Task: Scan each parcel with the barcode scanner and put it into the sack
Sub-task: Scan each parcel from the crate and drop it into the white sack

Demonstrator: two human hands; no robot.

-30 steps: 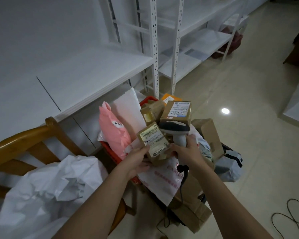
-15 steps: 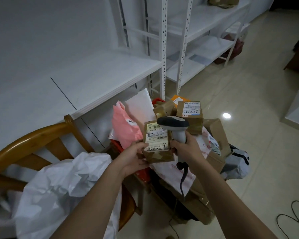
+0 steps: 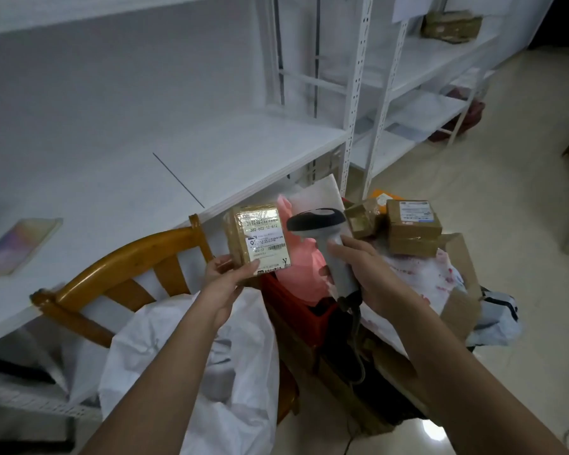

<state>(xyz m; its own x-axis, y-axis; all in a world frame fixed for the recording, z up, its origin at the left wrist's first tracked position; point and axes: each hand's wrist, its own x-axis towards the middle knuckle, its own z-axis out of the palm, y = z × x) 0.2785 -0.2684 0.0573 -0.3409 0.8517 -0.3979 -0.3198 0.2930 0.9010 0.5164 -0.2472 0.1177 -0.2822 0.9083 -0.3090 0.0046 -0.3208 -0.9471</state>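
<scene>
My left hand (image 3: 224,284) holds a small brown taped parcel (image 3: 258,238) upright by its lower edge, its white barcode label facing me. My right hand (image 3: 363,270) grips the grey handle of the barcode scanner (image 3: 326,238); the dark scanner head sits just right of the parcel and points left at it. The white sack (image 3: 191,362) lies crumpled over the wooden chair, below my left forearm. A pink mailer (image 3: 301,274) stands in the red crate (image 3: 286,297) behind the parcel. More brown boxes (image 3: 413,228) are stacked to the right.
A wooden chair (image 3: 128,261) carries the sack at the left. White metal shelving (image 3: 211,152) runs behind, with a flat booklet (image 3: 20,244) on it. An open cardboard box (image 3: 457,290) and a grey bag (image 3: 500,320) sit on the tiled floor at right.
My left hand has lifted the brown parcel up and to the left, away from the pile. The scanner has turned with it. The view has shifted left, toward the chair and sack.
</scene>
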